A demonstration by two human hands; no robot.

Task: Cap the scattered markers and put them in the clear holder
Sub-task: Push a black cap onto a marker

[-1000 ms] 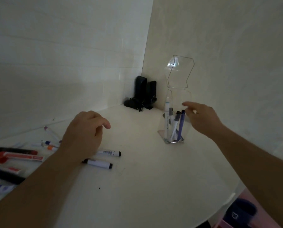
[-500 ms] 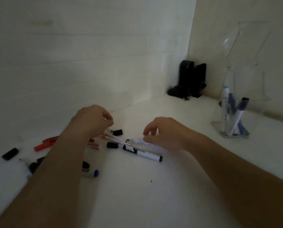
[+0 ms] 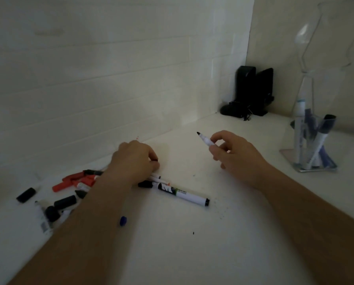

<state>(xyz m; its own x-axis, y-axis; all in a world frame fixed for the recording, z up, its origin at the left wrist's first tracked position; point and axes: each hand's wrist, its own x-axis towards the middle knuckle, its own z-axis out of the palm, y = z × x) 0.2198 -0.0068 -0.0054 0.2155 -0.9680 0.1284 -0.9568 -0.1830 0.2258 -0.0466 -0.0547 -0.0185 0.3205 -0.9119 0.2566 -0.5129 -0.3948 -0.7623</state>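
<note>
My right hand (image 3: 235, 155) holds an uncapped white marker (image 3: 205, 140) above the table, its black tip pointing up and left. My left hand (image 3: 132, 161) rests on the marker pile, fingers pinched on a small black cap (image 3: 156, 160). Just in front of it lies a white marker with a black cap (image 3: 182, 193). Red markers (image 3: 75, 181) and black markers (image 3: 66, 202) lie to the left, partly hidden by my left forearm. The clear holder (image 3: 287, 153) stands at the right with several markers (image 3: 320, 138) upright in it.
A loose black cap (image 3: 26, 195) lies at the far left and a blue cap (image 3: 123, 220) sits by my left forearm. Two black upright devices (image 3: 252, 91) stand in the wall corner. White tiled walls close off the back and right.
My right hand came back from the holder to the pile and lifted an uncapped marker. My left hand dropped onto the pile and pinched a black cap. The view swung left.
</note>
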